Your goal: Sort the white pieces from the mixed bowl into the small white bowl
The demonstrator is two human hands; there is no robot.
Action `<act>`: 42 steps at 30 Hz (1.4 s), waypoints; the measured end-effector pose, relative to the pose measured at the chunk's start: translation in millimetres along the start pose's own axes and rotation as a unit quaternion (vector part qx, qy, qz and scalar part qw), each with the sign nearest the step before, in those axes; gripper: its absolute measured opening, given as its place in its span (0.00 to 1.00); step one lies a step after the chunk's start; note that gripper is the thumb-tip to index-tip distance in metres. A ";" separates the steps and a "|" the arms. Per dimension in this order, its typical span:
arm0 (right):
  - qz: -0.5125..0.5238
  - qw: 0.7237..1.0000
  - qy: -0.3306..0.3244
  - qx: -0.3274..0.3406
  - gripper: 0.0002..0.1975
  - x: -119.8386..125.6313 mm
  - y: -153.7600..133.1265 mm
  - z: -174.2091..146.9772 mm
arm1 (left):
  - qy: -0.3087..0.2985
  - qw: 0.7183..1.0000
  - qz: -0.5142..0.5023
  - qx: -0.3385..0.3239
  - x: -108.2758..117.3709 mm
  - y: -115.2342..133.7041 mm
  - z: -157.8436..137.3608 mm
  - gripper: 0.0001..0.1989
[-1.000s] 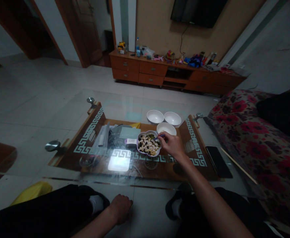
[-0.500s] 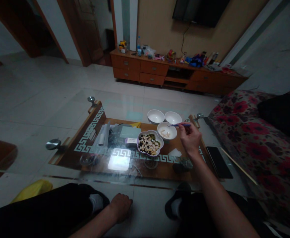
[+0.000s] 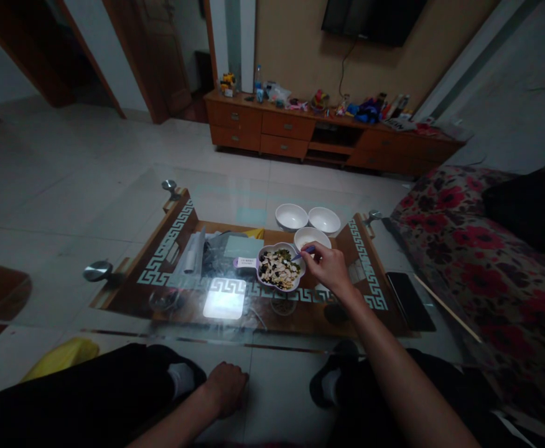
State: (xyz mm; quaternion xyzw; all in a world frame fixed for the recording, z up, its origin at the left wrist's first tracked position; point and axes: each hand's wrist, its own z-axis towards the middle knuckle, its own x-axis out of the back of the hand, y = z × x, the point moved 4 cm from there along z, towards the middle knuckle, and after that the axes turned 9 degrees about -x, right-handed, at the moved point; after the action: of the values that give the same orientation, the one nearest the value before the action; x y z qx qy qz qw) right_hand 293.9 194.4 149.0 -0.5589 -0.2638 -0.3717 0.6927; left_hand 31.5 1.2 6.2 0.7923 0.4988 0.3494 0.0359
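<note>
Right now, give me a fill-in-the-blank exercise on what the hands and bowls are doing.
1. The right hand holds a thin blue ____ over the mixed-food dish.
2. The left hand rests near the person's ____, holding nothing.
3. Behind the dish stand ____ white bowls.
4. A dark ____ lies at the glass table's right edge.

Missing: tool; knee; three; phone

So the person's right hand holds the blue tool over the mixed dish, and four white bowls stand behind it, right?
Not quite: the head view shows three white bowls behind the mixed dish, not four. The rest holds: the right hand grips the blue tool over that dish.
</note>
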 end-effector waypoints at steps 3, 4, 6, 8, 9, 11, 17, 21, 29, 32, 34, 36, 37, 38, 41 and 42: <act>-0.006 1.000 0.013 -0.017 0.11 -1.9 2.7 0.1 | -0.002 1.000 -0.001 -0.001 -1.1 0.2 1.1 0.26; -0.009 1.000 0.014 -0.021 0.11 -2.9 2.8 -0.2 | -0.002 1.000 0.000 -0.002 -0.8 0.4 1.2 0.26; -0.014 1.000 0.009 -0.023 0.10 -5.8 1.4 -1.5 | -0.002 1.000 0.001 -0.002 0.3 0.9 0.8 0.26; -0.021 1.000 0.000 -0.020 0.10 -9.0 -1.6 -3.1 | -0.002 1.000 0.003 -0.001 1.9 1.5 -0.2 0.26; -0.024 1.000 -0.004 -0.018 0.10 -10.2 -3.1 -3.9 | -0.002 1.000 0.003 -0.001 2.7 1.8 -0.7 0.26; -0.025 1.000 -0.003 -0.015 0.10 -10.3 -4.9 -4.3 | -0.003 1.000 0.004 -0.001 3.9 2.4 -1.9 0.26; 0.002 0.991 0.127 -0.036 0.15 22.0 7.8 3.4 | -0.005 1.000 0.004 0.001 4.4 3.5 -2.9 0.26; 0.026 0.985 0.164 -0.046 0.16 46.0 12.3 8.0 | -0.004 1.000 0.003 0.000 3.5 3.0 -2.2 0.26; 0.020 0.972 0.215 -0.093 0.20 113.5 50.3 3.3 | 0.000 1.000 0.012 -0.001 2.6 4.7 5.7 0.26; -0.054 0.969 0.158 -0.182 0.20 150.9 103.5 -7.9 | 0.003 1.000 0.021 -0.010 3.4 8.9 10.7 0.25; -0.177 0.936 0.091 -0.291 0.20 171.6 146.4 -23.7 | 0.005 0.999 0.027 -0.016 5.2 11.2 13.4 0.26; -0.268 0.871 -0.013 -0.411 0.25 183.4 187.5 -46.7 | 0.005 0.999 0.032 -0.021 8.0 12.9 15.8 0.26; -0.283 0.851 -0.062 -0.438 0.30 184.9 202.8 -58.1 | 0.005 0.999 0.035 -0.024 9.6 13.9 17.0 0.26; -0.281 0.839 -0.109 -0.452 0.33 183.3 214.6 -68.8 | 0.006 0.999 0.039 -0.028 11.4 15.2 18.3 0.25; -0.266 0.827 -0.177 -0.463 0.35 170.1 229.6 -92.9 | 0.008 0.998 0.048 -0.051 15.5 21.2 23.0 0.24; -0.271 0.827 -0.173 -0.461 0.36 165.4 229.0 -97.4 | 0.010 0.997 0.051 -0.058 16.4 23.7 24.7 0.24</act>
State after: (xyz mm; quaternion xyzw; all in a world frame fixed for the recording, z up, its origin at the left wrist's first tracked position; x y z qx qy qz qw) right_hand 571.2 86.2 122.8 -0.7743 -0.3178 -0.5204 0.1690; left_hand 68.4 9.9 5.7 0.8100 0.4368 0.3867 0.0591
